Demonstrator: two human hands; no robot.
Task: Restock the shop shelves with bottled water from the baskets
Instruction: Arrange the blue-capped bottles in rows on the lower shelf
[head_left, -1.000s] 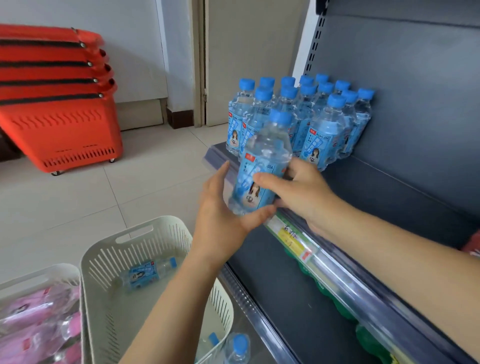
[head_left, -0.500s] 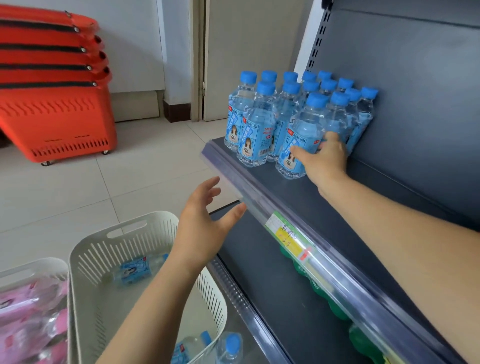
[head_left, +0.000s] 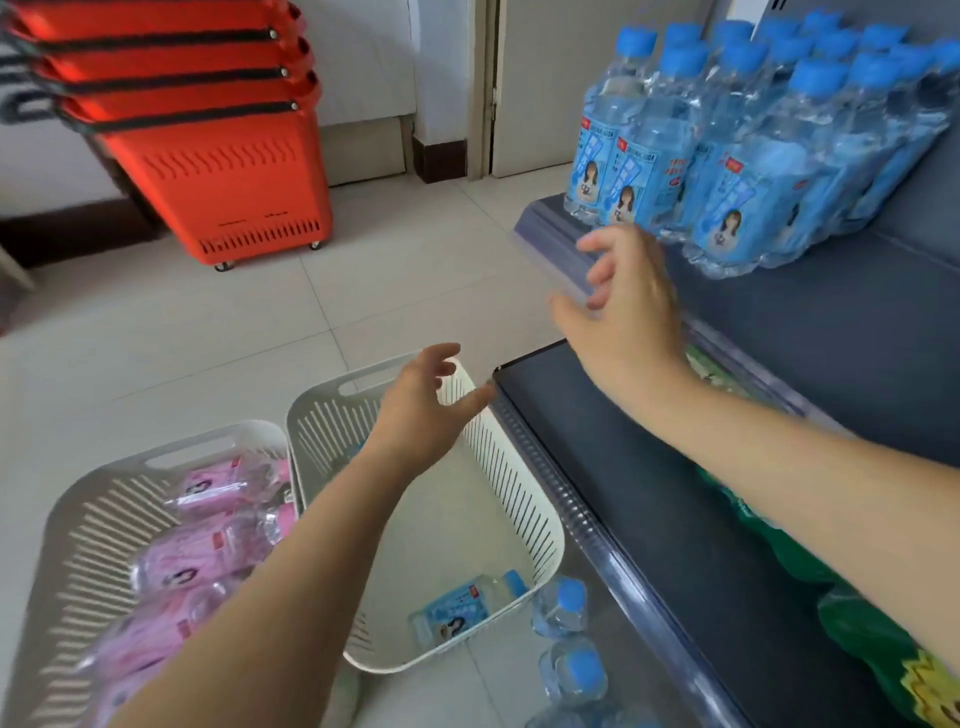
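Beneath the left wrist, a clear plastic water bottle with a blue label and blue cap (head_left: 462, 613) lies on its side in the near corner of a white slotted plastic basket (head_left: 545, 525). Just right of that corner, outside the basket, two more blue-capped bottles (head_left: 563, 605) show from above. Left of the left forearm, a second white slotted basket (head_left: 67, 509) holds clear bottles with pink labels (head_left: 208, 519), all lying down.

The left hand (head_left: 421, 410) hovers over the far end of the first basket, fingers loosely spread, thumb out, holding nothing. Up and to its right, the right hand (head_left: 628, 317) is blurred, its fingers apart and empty, in front of the edge of a dark grey metal shelf (head_left: 831, 322). Green packets (head_left: 769, 525) sit below the right forearm. Just beyond the right fingertips, a cluster of upright blue-capped water bottles (head_left: 727, 156) stands on the shelf. Far beyond the left hand, a stack of red plastic shopping baskets (head_left: 218, 171) rests on the pale tiled floor (head_left: 208, 338).
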